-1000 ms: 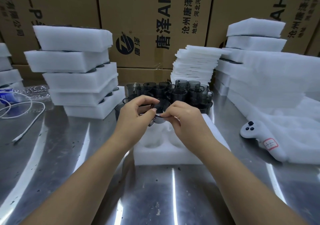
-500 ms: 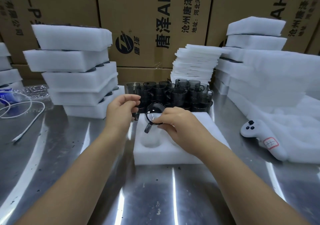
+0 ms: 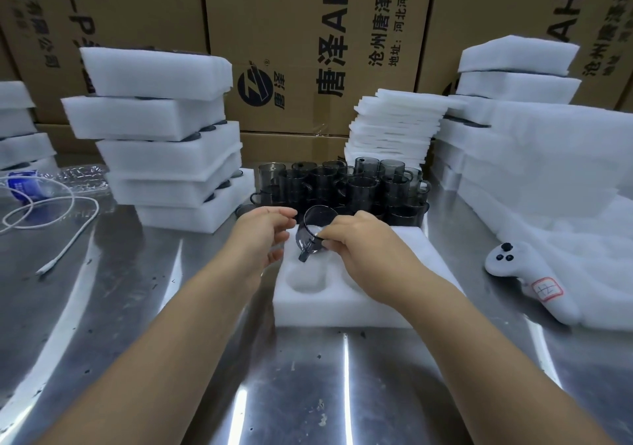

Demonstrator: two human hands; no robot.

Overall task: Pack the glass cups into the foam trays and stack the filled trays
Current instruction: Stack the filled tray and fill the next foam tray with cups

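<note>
The right hand (image 3: 363, 249) has its grip pinched on a dark glass cup (image 3: 313, 235), held tilted with the handle low, just above a pocket of the foam tray (image 3: 421, 273). The left hand (image 3: 263, 235) hangs beside it with a loose, empty grip. Tilted like this, the cup could catch its handle on the pocket's edge and sit crooked, or slip from the pinch onto the other cups (image 3: 342, 187) crowded just behind the tray. The desk (image 3: 171, 307) is shiny steel, with filled trays (image 3: 164, 157) stacked at left and cardboard boxes (image 3: 308, 50) behind.
</note>
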